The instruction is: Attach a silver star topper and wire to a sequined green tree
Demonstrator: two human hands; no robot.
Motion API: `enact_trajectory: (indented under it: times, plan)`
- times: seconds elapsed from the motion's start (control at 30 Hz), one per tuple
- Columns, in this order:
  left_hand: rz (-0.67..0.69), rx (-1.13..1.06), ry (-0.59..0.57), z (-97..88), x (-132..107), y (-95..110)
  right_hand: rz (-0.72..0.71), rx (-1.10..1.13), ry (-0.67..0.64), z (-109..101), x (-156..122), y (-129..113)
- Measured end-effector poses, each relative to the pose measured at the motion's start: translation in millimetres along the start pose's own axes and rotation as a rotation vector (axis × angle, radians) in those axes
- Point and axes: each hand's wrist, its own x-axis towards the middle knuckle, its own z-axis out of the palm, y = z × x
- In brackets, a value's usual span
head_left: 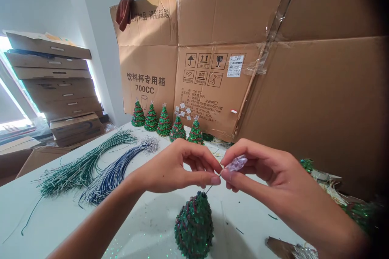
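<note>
My left hand [179, 168] and my right hand [267, 174] meet above a small green glittery tree [194, 226] that stands on the white table [48, 218]. My right fingers pinch a small translucent purple ornament [237, 163]. My left thumb and forefinger are pinched on a thin wire [209, 188] that rises from the tree's top toward the ornament. Both hands are closed, fingertips nearly touching.
Several finished small trees [164, 122] line the foot of a big flattened cardboard box [243, 68]. Bundles of green stems [82, 166] and blue stems [112, 174] lie at left. Stacked cartons [57, 85] stand far left. Green tinsel [358, 210] lies at right.
</note>
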Motion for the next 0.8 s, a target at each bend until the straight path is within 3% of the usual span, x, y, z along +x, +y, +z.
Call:
enact_trajectory:
  times: [0.23,0.5,0.8]
  plan:
    - [-0.002,0.157,-0.078,-4.0,-1,-4,0.036,-0.101,-0.135,-2,-2,2]
    - [-0.036,0.166,-0.069,-6.0,0,-6,0.08,-0.17,-0.124,-1,-3,7]
    - [-0.043,0.252,-0.169,-11.7,0,-8,0.069,-0.144,-0.146,2,-2,7]
